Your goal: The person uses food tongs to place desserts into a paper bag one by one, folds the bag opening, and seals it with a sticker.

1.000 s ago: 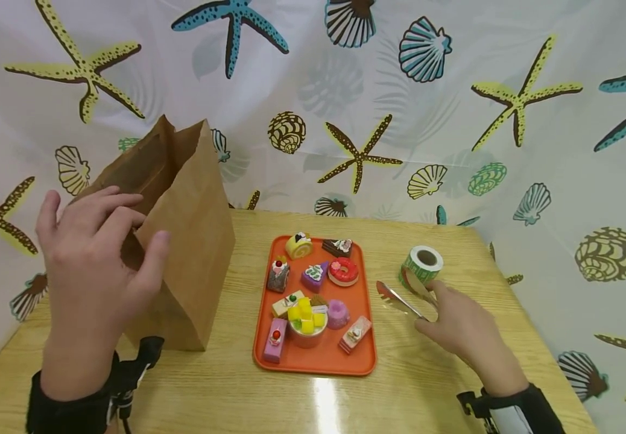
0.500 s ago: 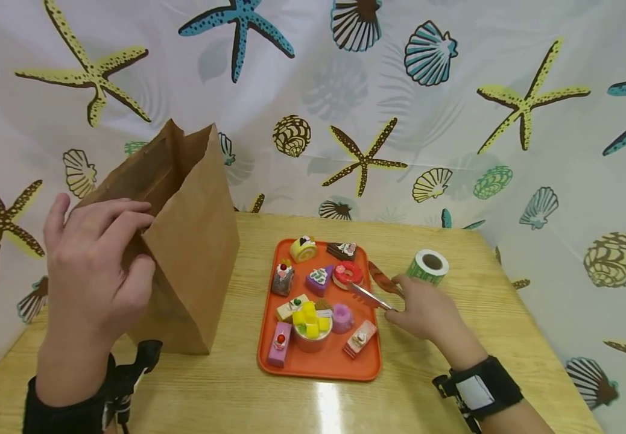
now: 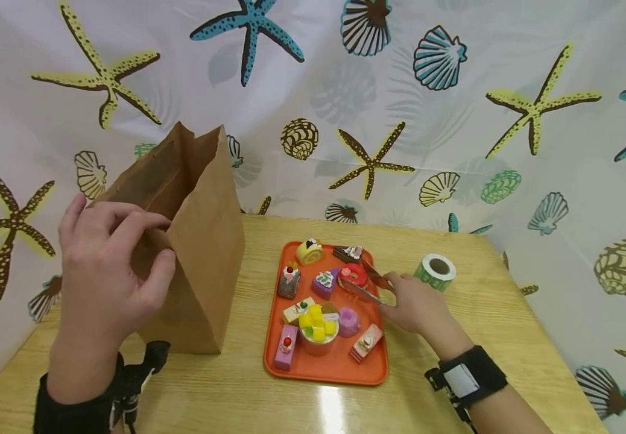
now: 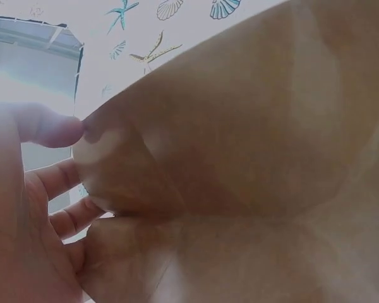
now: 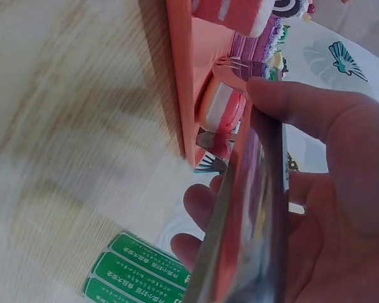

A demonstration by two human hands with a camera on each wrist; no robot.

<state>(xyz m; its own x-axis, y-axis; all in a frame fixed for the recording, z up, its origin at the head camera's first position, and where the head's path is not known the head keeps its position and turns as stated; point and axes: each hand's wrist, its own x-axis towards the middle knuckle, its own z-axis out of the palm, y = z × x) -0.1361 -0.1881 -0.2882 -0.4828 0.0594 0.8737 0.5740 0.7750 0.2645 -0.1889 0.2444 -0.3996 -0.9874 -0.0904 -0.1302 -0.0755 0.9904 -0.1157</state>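
My left hand (image 3: 109,265) holds the near rim of a brown paper bag (image 3: 210,259), thumb on one side and fingers on the other in the left wrist view. The bag stands upright, its mouth spread. My right hand (image 3: 418,304) grips metal tongs (image 5: 268,189) between thumb and fingers. Their tips reach over the right edge of an orange tray (image 3: 340,372), one arm on each side of a red toy donut (image 3: 353,275). In the right wrist view, the donut (image 5: 222,108) lies on the tray between the spread tips.
Several other toy cakes share the tray, among them a swiss roll (image 3: 310,252), a purple slice (image 3: 324,283) and a cup of yellow cubes (image 3: 317,328). A green-and-white label roll (image 3: 435,272) stands behind my right hand. A patterned curtain (image 3: 302,72) hangs behind the table.
My right hand has moved the tongs left from beside the label roll to over the tray, around the donut. My left hand's fingers have closed on the bag's rim.
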